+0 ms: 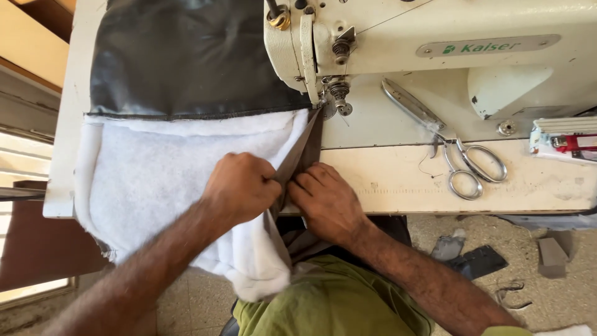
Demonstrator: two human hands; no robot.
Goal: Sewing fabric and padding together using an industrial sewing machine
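Where the dark grey fabric strip (300,155) runs from the needle area toward the near table edge, both hands pinch it between them. The left hand (239,186) is curled tight, fingers closed on the strip's fold and resting on the white padding (155,180). The right hand (326,200) presses against the strip from the right, fingertips clamped on the same fold. Far of the padding lies a black leather-like panel (180,56), its edge meeting the padding. The cream sewing machine (429,43) stands at the far right. Steel scissors (454,149) lie on the table (541,186) to the right, well apart from the hands.
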